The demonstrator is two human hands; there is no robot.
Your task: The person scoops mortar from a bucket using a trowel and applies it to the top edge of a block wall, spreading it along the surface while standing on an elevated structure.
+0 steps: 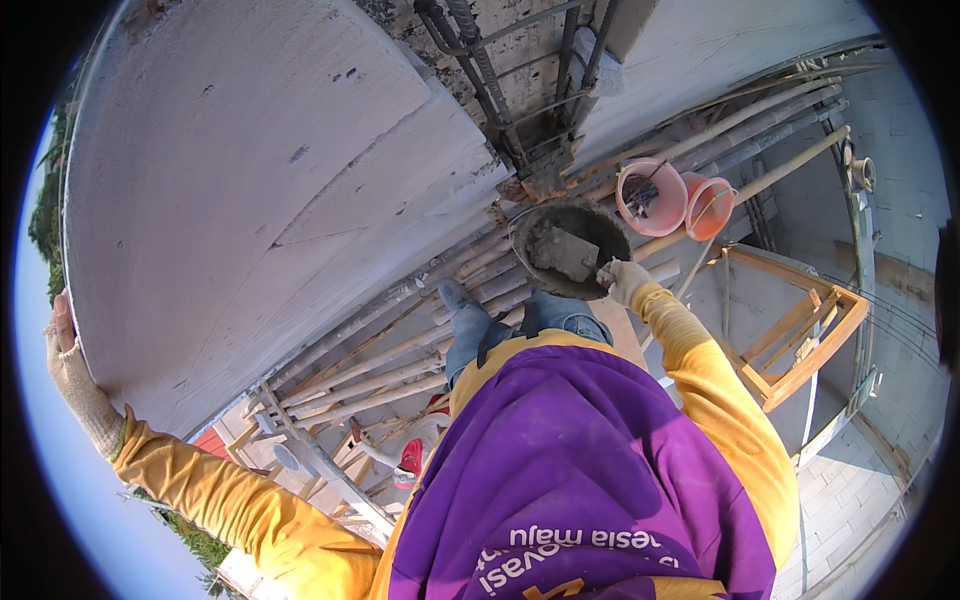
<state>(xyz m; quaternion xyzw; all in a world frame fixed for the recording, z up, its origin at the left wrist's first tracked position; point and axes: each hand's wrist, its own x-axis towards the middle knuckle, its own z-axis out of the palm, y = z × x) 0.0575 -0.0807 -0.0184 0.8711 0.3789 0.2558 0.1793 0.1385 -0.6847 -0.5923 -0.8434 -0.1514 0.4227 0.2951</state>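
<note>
My left hand, in a cream glove with bare fingertips, grips the outer edge of a large plastered concrete slab at the left. My gloved right hand holds the handle of a trowel, whose blade rests in the grey mortar inside a dark bucket. The bucket sits on poles just beyond my feet. Two pink buckets stand to its right, one with dark things inside.
Rebar runs up a rough concrete recess ahead. A wooden frame and scaffold poles are at right, beside block walls. Below at lower left are more timbers and what looks like someone's red footwear. Open sky and trees lie past the left edge.
</note>
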